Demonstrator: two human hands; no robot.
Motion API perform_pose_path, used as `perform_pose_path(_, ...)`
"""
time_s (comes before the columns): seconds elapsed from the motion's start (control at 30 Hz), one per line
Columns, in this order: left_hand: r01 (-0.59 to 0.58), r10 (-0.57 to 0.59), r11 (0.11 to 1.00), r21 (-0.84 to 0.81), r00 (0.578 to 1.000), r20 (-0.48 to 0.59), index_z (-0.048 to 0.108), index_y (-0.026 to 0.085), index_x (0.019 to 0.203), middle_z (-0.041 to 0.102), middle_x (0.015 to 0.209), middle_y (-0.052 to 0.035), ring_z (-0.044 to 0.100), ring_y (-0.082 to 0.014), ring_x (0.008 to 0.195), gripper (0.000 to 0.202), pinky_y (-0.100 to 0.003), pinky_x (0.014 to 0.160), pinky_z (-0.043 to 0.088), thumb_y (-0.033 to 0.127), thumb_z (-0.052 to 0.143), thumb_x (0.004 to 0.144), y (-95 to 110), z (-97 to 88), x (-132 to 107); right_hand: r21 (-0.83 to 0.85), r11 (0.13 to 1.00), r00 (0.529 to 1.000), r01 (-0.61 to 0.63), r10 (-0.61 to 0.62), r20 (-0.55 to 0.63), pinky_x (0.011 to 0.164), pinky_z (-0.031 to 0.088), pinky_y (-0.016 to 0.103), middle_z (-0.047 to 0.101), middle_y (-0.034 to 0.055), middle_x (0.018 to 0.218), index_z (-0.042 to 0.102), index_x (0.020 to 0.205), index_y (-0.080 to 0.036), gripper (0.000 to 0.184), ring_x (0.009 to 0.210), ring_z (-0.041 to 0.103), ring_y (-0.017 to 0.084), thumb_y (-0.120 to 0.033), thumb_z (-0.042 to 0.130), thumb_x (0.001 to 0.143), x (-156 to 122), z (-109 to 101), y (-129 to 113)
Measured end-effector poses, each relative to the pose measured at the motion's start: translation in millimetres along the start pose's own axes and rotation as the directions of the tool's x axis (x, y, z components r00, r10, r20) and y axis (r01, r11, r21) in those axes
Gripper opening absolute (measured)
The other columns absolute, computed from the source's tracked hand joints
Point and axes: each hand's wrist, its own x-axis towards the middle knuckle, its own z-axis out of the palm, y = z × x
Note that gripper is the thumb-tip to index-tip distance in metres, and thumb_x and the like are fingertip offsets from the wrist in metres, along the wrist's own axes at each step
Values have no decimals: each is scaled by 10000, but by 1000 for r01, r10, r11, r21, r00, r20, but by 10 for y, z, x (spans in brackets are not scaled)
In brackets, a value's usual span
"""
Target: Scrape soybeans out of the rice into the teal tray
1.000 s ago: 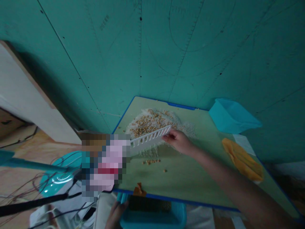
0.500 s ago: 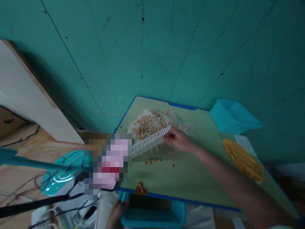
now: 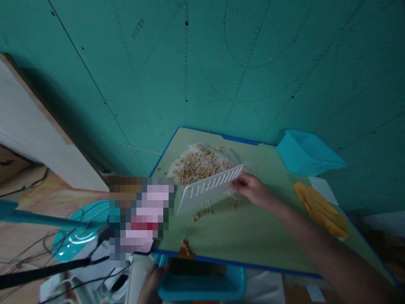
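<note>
My right hand [image 3: 251, 188] is closed on the right end of a white plastic slotted plate [image 3: 205, 192], thumb and fingers pinching its edge. The plate is tilted, its row of slots along the upper edge. Just behind it lies a spread heap of round tan beans [image 3: 202, 162] mixed with small white grains, and the plate hides the heap's near side. A few loose beans [image 3: 204, 213] lie in front of the plate. At the bottom, my left hand [image 3: 151, 282] grips the left rim of a blue plastic tub [image 3: 202, 291], which holds dark green grains.
The pale green board [image 3: 247, 240] has a blue edge. On its right are a blue bin [image 3: 311, 156] and an orange cloth [image 3: 321, 211]. Brown tape [image 3: 186, 251] sits at the front edge. A blurred pink object [image 3: 148, 215] and cables stand left; a green wall rises behind.
My right hand has moved right with the slotted plate, which now shows more of its face. My left hand stays at the tub's rim. The view has shifted slightly.
</note>
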Motion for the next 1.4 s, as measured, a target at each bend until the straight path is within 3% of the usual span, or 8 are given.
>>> perform_pose_path(0.23, 67, -68, 996, 63, 998, 14, 603, 272, 435, 629, 389, -12, 664, -420, 696, 272, -464, 570, 528, 332, 815, 276, 43, 0, 14, 51, 997, 993, -61, 65, -100, 822, 478, 370, 699, 53, 891, 623, 884, -201, 224, 859, 633, 210, -374, 613, 742, -312, 56, 71)
perform_pose_path(0.4, -46, 45, 997, -61, 999, -21, 719, 239, 658, 760, 630, -24, 667, -385, 890, 316, -406, 720, 535, 421, 800, 413, 36, 141, -312, 59, 996, 985, -70, 79, -156, 829, 479, 375, 707, 63, 947, 620, 934, -199, 248, 894, 640, 219, -376, 601, 761, -461, 126, 79)
perform_pose_path(0.6, -73, 73, 992, -106, 997, 1, 753, 239, 827, 788, 903, -14, 464, -417, 1215, 448, -438, 846, 509, 458, 807, 440, 158, 355, -569, 42, 995, 983, -88, 94, -156, 842, 478, 394, 709, 62, 911, 620, 927, -194, 249, 880, 641, 225, -381, 606, 763, -488, 119, 167)
perform_pose_path(0.8, -32, 45, 992, -122, 994, 100, 761, 232, 788, 795, 785, -9, 713, -324, 786, 363, -347, 635, 563, 388, 833, 467, 94, 267, -414, 74, 993, 986, -93, 102, -133, 852, 479, 397, 704, 71, 965, 614, 960, -193, 253, 899, 640, 224, -365, 601, 775, -501, 145, 176)
perform_pose_path(0.9, -34, 40, 995, -97, 997, 63, 753, 227, 791, 793, 771, -24, 699, -355, 828, 357, -383, 658, 552, 391, 815, 480, 28, 196, -310, 77, 992, 986, -98, 107, -126, 851, 478, 398, 701, 71, 983, 616, 969, -194, 261, 909, 638, 229, -367, 605, 774, -522, 154, 171)
perform_pose_path(1.07, 1, 0, 1000, -28, 1000, 31, 691, 247, 594, 716, 523, -24, 660, -442, 879, 274, -470, 713, 530, 371, 812, 382, 2, 140, -162, 78, 989, 987, -128, 135, -92, 867, 463, 395, 702, 62, 928, 622, 948, -190, 244, 876, 633, 219, -369, 603, 784, -574, 145, 198)
perform_pose_path(1.27, 48, -48, 999, -5, 999, 19, 655, 249, 541, 669, 446, -18, 654, -459, 860, 291, -482, 700, 530, 319, 812, 306, 27, 145, -90, 93, 985, 984, -147, 155, -88, 869, 463, 396, 703, 73, 961, 630, 972, -185, 299, 914, 633, 234, -412, 611, 779, -668, 136, 226)
perform_pose_path(1.4, 29, -29, 1000, 3, 999, 22, 682, 238, 604, 715, 552, -27, 647, -442, 905, 276, -464, 719, 525, 322, 795, 367, 10, 162, -144, 90, 983, 984, -159, 165, -64, 871, 467, 402, 702, 74, 978, 634, 989, -193, 321, 923, 635, 242, -433, 611, 777, -737, 129, 227)
